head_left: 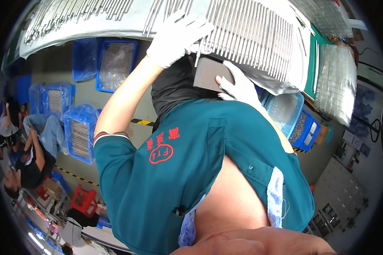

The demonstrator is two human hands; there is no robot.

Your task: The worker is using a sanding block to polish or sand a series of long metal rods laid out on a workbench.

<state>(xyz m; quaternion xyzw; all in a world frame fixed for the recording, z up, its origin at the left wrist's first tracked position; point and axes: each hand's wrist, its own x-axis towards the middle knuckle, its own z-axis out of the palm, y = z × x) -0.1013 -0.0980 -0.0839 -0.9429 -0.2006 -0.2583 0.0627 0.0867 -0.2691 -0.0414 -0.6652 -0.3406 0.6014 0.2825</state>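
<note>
My left hand point(172, 42), in a white glove, reaches over the table edge with its fingers bent toward the right. A thin metal rod point(198, 56) sticks out below its fingertips and seems pinched there; the exact grip is partly hidden. To the right of that hand lies a long row of similar metal rods point(251, 34), side by side. My right hand point(242, 87), gloved in white with one fingertip bare, grips the right edge of a flat grey plate point(208, 74). The plate is just below the table edge, in front of my body.
More rods point(78, 15) lie along the white table covering point(132, 29) at the left. Clear plastic trays point(336, 80) are stacked at the right. Blue crates point(98, 76) stand on the floor at left, another crate point(304, 129) at right. Other people sit at far left.
</note>
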